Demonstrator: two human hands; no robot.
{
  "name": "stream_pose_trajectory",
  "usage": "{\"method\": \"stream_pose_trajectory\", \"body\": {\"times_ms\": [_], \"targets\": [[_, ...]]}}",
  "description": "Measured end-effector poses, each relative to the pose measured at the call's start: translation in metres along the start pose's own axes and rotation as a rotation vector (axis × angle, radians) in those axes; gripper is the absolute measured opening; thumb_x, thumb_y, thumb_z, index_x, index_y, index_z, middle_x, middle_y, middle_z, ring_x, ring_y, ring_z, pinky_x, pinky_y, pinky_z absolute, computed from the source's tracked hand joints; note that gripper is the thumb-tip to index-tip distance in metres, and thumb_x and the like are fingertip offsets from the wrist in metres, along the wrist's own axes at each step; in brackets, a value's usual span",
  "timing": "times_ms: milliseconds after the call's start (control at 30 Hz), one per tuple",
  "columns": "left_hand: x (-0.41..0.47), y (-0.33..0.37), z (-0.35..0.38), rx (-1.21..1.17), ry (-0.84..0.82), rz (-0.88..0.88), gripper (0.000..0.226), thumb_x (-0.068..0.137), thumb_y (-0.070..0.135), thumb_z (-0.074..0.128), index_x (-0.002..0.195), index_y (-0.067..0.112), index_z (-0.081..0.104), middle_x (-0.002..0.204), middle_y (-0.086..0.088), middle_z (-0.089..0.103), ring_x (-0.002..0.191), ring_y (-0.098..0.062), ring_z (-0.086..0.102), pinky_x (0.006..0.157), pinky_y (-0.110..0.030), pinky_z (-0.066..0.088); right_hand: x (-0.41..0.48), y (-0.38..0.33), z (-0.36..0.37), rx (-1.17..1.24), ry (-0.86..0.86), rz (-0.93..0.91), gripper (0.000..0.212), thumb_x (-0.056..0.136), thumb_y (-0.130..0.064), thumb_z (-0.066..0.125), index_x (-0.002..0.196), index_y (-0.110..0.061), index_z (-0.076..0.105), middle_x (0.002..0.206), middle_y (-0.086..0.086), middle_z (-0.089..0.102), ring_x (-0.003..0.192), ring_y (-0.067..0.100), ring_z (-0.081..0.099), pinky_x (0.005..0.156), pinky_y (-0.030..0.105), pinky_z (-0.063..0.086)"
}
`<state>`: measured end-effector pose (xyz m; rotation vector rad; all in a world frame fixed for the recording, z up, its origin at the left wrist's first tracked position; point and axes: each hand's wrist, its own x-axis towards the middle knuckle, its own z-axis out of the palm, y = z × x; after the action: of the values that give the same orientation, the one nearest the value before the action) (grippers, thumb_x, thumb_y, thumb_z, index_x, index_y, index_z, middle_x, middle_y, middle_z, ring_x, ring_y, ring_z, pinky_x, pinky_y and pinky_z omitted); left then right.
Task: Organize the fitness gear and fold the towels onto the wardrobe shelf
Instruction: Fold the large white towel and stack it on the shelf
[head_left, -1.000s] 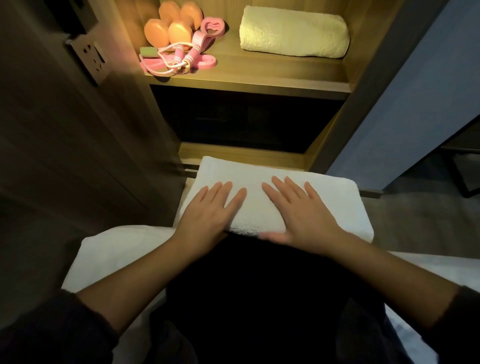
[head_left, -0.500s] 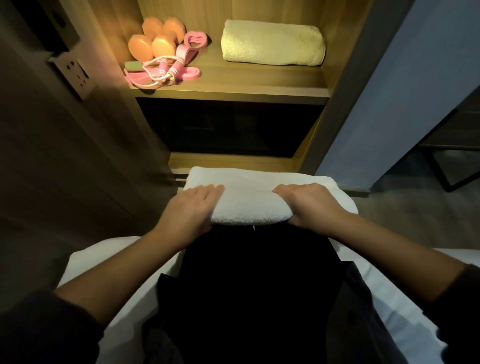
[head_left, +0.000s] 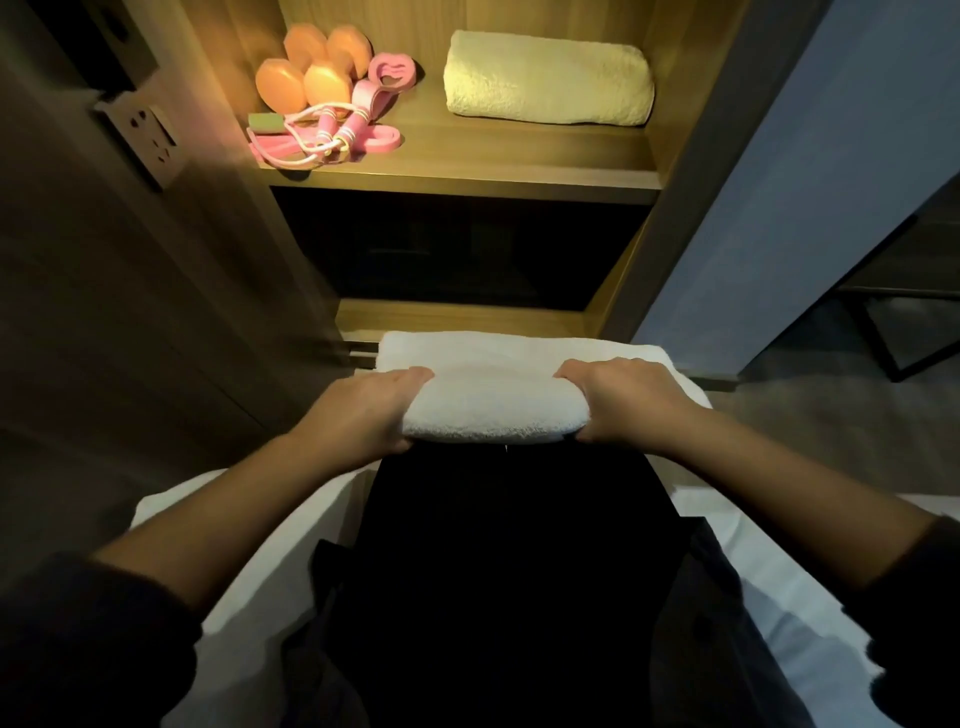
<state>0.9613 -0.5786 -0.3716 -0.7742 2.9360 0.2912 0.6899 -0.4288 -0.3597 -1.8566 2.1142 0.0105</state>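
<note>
A white towel (head_left: 493, 405) lies across my knees, its near part rolled into a thick tube. My left hand (head_left: 371, 410) grips the roll's left end, fingers curled over the top. My right hand (head_left: 621, 402) grips the right end the same way. On the lit wardrobe shelf (head_left: 467, 176) above sit orange dumbbells (head_left: 306, 73), a pink skipping rope and bands (head_left: 332, 130), and a rolled cream towel (head_left: 548, 78) at the right.
A dark compartment (head_left: 457, 249) lies below the lit shelf. A wall socket (head_left: 148, 137) is on the dark panel at the left. White bedding (head_left: 249, 561) spreads under my dark-trousered legs. A blue-grey door panel (head_left: 779, 208) stands at the right.
My hands went from lying flat on the folded towel to curling round its near edge and rolling it away from me. The roll has grown thicker.
</note>
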Motion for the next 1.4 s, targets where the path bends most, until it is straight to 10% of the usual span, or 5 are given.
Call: {"method": "stream_pose_trajectory", "body": {"times_ms": [567,833,1000,1200,1400], "targets": [[0.034,-0.009,-0.042,-0.141,-0.218,-0.007,0.028,0.073,0.035,0.084,0.088,0.023,0.063,0.08,0.01,0.06,0.081,-0.016,0.059,0.064,-0.029,0.042,-0.027,0.037,-0.014,-0.099,-0.085,0.086,0.034,0.08,-0.041,0.072,0.109,-0.024,0.065,0.108,0.007,0.069,0.097,0.03,0.062,0.074,0.034,0.049],[0.023,0.029,-0.017,0.07,-0.104,-0.068,0.094,0.073,0.05,0.076,0.148,0.032,0.023,0.149,0.004,0.042,0.128,-0.022,0.05,0.09,-0.036,0.047,-0.027,0.032,-0.013,-0.185,-0.107,0.083,0.052,0.082,-0.047,0.069,0.126,-0.026,0.049,0.117,0.004,0.064,0.1,0.025,0.06,0.073,0.032,0.048],[0.038,0.067,-0.003,0.112,-0.032,0.025,0.093,0.071,0.042,0.078,0.147,0.025,0.026,0.145,-0.001,0.042,0.13,-0.022,0.044,0.095,-0.041,0.047,-0.025,-0.005,0.001,-0.105,-0.151,0.072,0.103,0.078,-0.037,0.076,0.155,-0.029,0.009,0.158,0.009,0.025,0.139,0.032,0.035,0.101,0.046,0.042],[0.062,0.051,-0.018,0.138,-0.137,0.123,0.035,0.085,0.045,0.061,0.116,0.029,0.057,0.102,-0.001,0.068,0.097,-0.027,0.063,0.075,-0.032,0.047,0.007,-0.016,-0.013,-0.16,-0.101,-0.087,0.033,0.084,-0.032,0.065,0.116,-0.028,0.062,0.107,0.001,0.067,0.101,0.026,0.06,0.072,0.032,0.041],[0.078,0.036,-0.027,0.007,-0.192,0.077,0.055,0.076,0.056,0.07,0.124,0.034,0.054,0.113,0.003,0.068,0.105,-0.026,0.061,0.078,-0.033,0.047,0.042,-0.002,-0.038,-0.054,-0.274,-0.077,0.048,0.072,-0.034,0.078,0.116,-0.027,0.061,0.108,0.001,0.067,0.102,0.026,0.059,0.081,0.034,0.049]]}}
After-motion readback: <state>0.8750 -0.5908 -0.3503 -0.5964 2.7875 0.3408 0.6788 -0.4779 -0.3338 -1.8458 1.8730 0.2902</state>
